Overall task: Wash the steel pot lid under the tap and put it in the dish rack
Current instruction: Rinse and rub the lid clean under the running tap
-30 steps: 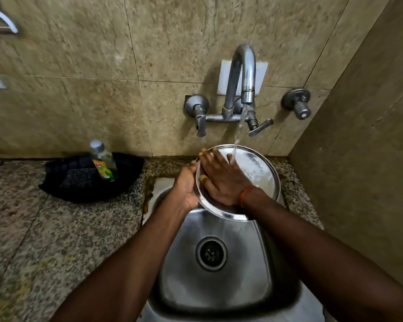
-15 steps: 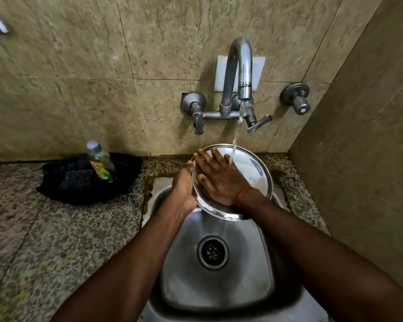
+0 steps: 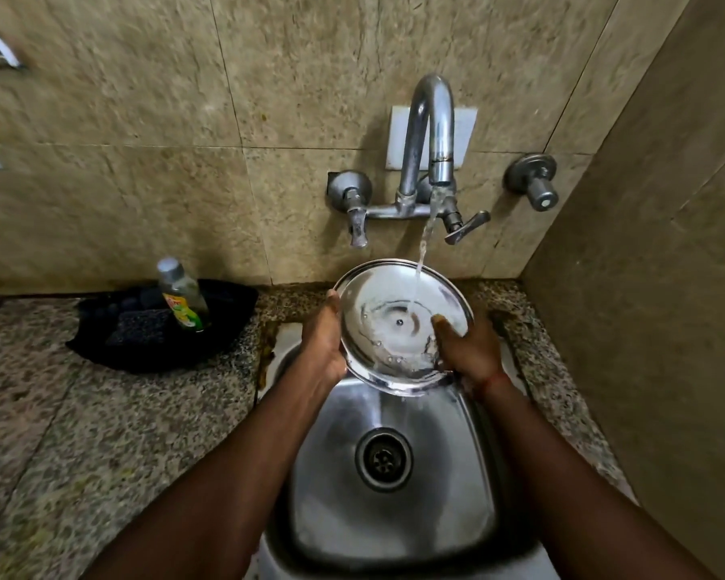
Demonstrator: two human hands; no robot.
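Two hands hold the lid (image 3: pixel 394 328) above the back of the sink (image 3: pixel 444 496), hollow side up and tilted toward you, directly under the tap (image 3: pixel 430 131). The water stream (image 3: pixel 421 261) strikes the inner face and runs off the near edge into the sink.

Your left hand (image 3: pixel 325 341) grips the left rim, thumb laid along the edge. Your right hand (image 3: pixel 467 349) grips the right rim, thumb pressed on the inner face. The other fingers of both hands lie behind the lid; whether they are spread or pressed together cannot be told from this view.

Hazards from this position:

1. Slip. Wet steel held by a thin rim is probably slick. If either grip loosens, expect the lid to drop into the sink toward the drain (image 3: pixel 382 458).
2. Splash. Steepening the tilt may deflect the water stream over the rim onto the counter (image 3: pixel 80 433).
3. Incomplete wash. Only the hollow side is under water. Turning the lid requires a regrip, the likeliest moment for a slip.
4. Transfer. No dish rack is in view. A bottle (image 3: pixel 181 295) stands in a dark tray (image 3: pixel 143 353) on the left; swinging the lid that way could knock it over.
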